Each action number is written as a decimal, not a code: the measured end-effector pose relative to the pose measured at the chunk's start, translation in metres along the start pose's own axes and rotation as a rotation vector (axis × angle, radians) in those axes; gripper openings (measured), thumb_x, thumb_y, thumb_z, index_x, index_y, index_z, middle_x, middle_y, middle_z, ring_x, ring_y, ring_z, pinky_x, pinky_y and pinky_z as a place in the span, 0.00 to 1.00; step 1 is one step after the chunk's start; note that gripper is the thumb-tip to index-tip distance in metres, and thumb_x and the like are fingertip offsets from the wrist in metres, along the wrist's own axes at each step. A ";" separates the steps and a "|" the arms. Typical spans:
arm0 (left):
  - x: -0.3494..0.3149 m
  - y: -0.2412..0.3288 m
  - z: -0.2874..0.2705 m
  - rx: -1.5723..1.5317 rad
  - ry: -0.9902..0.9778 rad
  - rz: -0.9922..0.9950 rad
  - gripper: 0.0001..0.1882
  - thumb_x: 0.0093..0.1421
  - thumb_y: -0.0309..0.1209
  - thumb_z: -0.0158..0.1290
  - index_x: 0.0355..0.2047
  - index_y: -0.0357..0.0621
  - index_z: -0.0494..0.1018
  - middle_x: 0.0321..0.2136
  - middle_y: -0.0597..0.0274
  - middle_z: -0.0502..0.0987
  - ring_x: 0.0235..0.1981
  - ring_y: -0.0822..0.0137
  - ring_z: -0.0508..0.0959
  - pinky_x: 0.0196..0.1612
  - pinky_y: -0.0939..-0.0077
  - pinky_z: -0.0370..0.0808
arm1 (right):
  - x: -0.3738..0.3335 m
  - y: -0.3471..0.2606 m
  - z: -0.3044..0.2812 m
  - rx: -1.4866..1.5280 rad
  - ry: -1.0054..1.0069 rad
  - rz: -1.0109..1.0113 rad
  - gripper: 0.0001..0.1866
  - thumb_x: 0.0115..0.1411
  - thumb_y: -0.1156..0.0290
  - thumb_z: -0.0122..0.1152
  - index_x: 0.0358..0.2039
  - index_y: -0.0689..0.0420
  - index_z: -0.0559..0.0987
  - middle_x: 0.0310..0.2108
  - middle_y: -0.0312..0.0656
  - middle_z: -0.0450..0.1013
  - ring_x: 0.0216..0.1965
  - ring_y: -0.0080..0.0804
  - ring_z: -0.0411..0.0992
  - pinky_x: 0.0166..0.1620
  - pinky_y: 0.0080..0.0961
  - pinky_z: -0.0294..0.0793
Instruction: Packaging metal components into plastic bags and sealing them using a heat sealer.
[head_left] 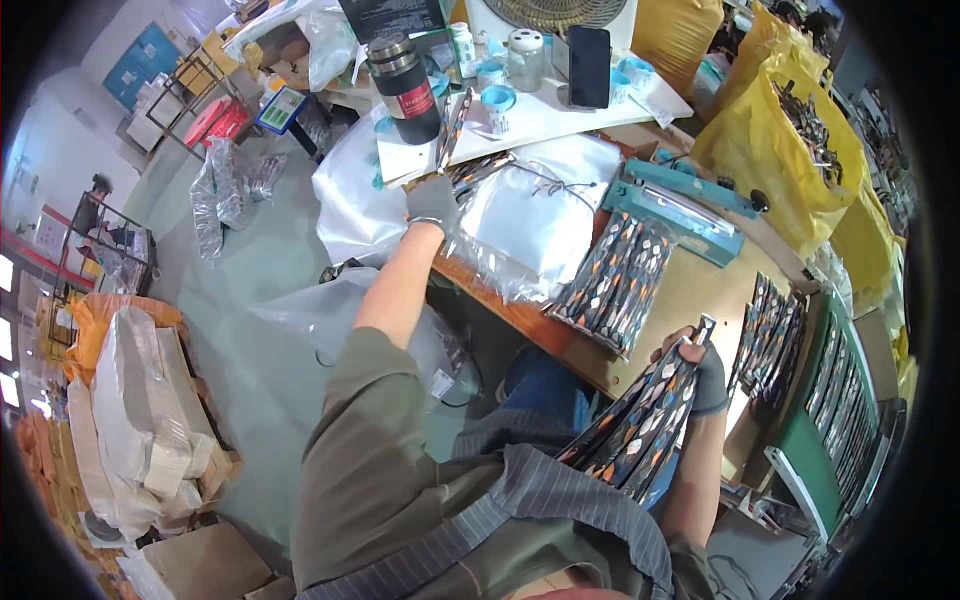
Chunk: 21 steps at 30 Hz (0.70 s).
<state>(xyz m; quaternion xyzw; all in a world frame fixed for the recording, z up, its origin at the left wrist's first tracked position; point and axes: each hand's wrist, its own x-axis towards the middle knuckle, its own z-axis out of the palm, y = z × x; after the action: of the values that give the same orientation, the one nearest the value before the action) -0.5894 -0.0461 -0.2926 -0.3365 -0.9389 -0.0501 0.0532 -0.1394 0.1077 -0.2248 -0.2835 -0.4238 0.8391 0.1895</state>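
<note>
My right hand (703, 372), in a grey fingerless glove, grips a bunch of long black strips with white and orange diamonds (640, 425) near their upper end. They hang slantwise down toward my lap. At the far left of the table my left hand (432, 203), gloved the same way, is closed at the lower end of a single patterned strip (455, 130), which rises in front of the white board. Its fingertips are partly hidden. Beside it lies clear plastic wrapping (530, 225), with more patterned strips underneath.
A stack of strips (620, 285) lies before a teal bag sealer (680, 215). More strips (768, 335) lie to the right, near a green tray (830, 420). A dark flask (405, 95), cups and a phone (589, 68) stand on the white board (560, 122). Yellow sacks (780, 150) stand beyond.
</note>
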 end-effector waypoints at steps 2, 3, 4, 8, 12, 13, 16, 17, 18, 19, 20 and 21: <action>-0.015 0.002 -0.019 -0.071 0.036 -0.045 0.14 0.54 0.33 0.46 0.38 0.41 0.72 0.30 0.48 0.77 0.34 0.49 0.78 0.37 0.58 0.74 | 0.002 0.002 -0.001 -0.001 0.027 0.004 0.15 0.42 0.65 0.61 0.29 0.59 0.72 0.25 0.46 0.70 0.29 0.45 0.73 0.34 0.36 0.74; -0.025 0.003 -0.024 -0.144 0.074 -0.091 0.14 0.54 0.31 0.46 0.40 0.41 0.70 0.30 0.48 0.78 0.34 0.50 0.78 0.36 0.58 0.74 | 0.003 0.002 -0.001 0.003 0.034 0.008 0.15 0.42 0.65 0.61 0.29 0.59 0.72 0.25 0.46 0.70 0.29 0.45 0.73 0.34 0.36 0.74; -0.036 -0.009 -0.024 -0.133 0.043 -0.083 0.17 0.54 0.31 0.47 0.44 0.41 0.66 0.28 0.46 0.77 0.32 0.47 0.78 0.35 0.54 0.73 | 0.006 0.001 0.003 -0.011 -0.003 0.010 0.15 0.42 0.64 0.61 0.29 0.59 0.72 0.25 0.46 0.70 0.29 0.44 0.73 0.34 0.36 0.74; -0.074 -0.030 -0.012 -0.290 0.129 -0.070 0.14 0.55 0.32 0.47 0.42 0.43 0.67 0.28 0.44 0.76 0.31 0.44 0.76 0.34 0.52 0.71 | 0.018 0.003 0.007 -0.051 -0.068 0.041 0.16 0.42 0.63 0.61 0.29 0.59 0.72 0.26 0.46 0.70 0.29 0.44 0.73 0.34 0.36 0.75; -0.052 -0.038 0.005 -0.454 0.174 -0.100 0.12 0.56 0.34 0.47 0.37 0.40 0.70 0.30 0.42 0.75 0.34 0.41 0.74 0.37 0.52 0.70 | 0.026 0.006 0.020 -0.142 -0.148 0.071 0.17 0.42 0.62 0.60 0.28 0.62 0.73 0.24 0.46 0.71 0.29 0.41 0.75 0.33 0.34 0.76; -0.049 -0.034 0.003 -0.460 0.177 -0.098 0.12 0.56 0.34 0.47 0.37 0.40 0.70 0.30 0.42 0.75 0.34 0.41 0.74 0.37 0.52 0.70 | 0.025 0.006 0.022 -0.152 -0.137 0.057 0.17 0.42 0.62 0.59 0.28 0.63 0.73 0.24 0.46 0.72 0.29 0.40 0.75 0.33 0.33 0.76; -0.056 -0.001 -0.017 -0.569 0.347 -0.069 0.17 0.62 0.39 0.43 0.30 0.36 0.70 0.22 0.46 0.75 0.27 0.47 0.75 0.31 0.59 0.69 | 0.012 0.000 0.018 -0.095 -0.126 0.040 0.21 0.41 0.64 0.59 0.35 0.64 0.73 0.25 0.46 0.72 0.29 0.40 0.75 0.34 0.31 0.76; -0.067 -0.007 -0.023 -0.618 0.250 0.007 0.16 0.62 0.38 0.44 0.30 0.37 0.71 0.19 0.54 0.74 0.23 0.60 0.74 0.28 0.67 0.69 | 0.009 0.000 0.015 -0.066 -0.113 0.012 0.24 0.41 0.64 0.59 0.39 0.65 0.73 0.26 0.45 0.72 0.29 0.40 0.75 0.35 0.31 0.76; -0.095 0.016 -0.055 -0.834 0.120 0.060 0.17 0.63 0.42 0.43 0.32 0.40 0.70 0.19 0.54 0.73 0.22 0.56 0.74 0.27 0.65 0.69 | 0.002 -0.005 0.010 -0.053 -0.057 0.033 0.32 0.41 0.66 0.59 0.49 0.66 0.69 0.26 0.44 0.72 0.29 0.39 0.74 0.37 0.30 0.76; -0.128 0.037 -0.078 -1.043 0.094 0.001 0.17 0.64 0.41 0.43 0.30 0.40 0.70 0.16 0.65 0.69 0.19 0.72 0.70 0.24 0.77 0.66 | 0.001 -0.005 0.010 -0.030 -0.072 0.029 0.38 0.41 0.67 0.60 0.55 0.65 0.65 0.26 0.43 0.71 0.29 0.36 0.74 0.39 0.29 0.76; -0.157 0.046 -0.087 -1.197 0.026 0.025 0.13 0.64 0.37 0.43 0.32 0.39 0.69 0.17 0.68 0.68 0.20 0.78 0.70 0.24 0.81 0.66 | 0.005 -0.001 0.010 -0.021 -0.085 0.010 0.38 0.41 0.68 0.60 0.56 0.65 0.63 0.28 0.43 0.72 0.28 0.35 0.74 0.40 0.29 0.75; -0.190 0.062 -0.102 -1.301 -0.062 -0.019 0.12 0.64 0.35 0.44 0.33 0.39 0.69 0.18 0.67 0.69 0.20 0.78 0.70 0.24 0.81 0.66 | 0.011 0.003 0.012 -0.011 -0.100 -0.002 0.38 0.42 0.68 0.60 0.56 0.64 0.62 0.30 0.43 0.72 0.28 0.33 0.73 0.40 0.29 0.75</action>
<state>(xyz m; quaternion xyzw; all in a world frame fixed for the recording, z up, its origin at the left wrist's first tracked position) -0.3969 -0.1306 -0.2131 -0.2931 -0.7209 -0.5990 -0.1888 -0.1558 0.1050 -0.2245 -0.2419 -0.4376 0.8497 0.1671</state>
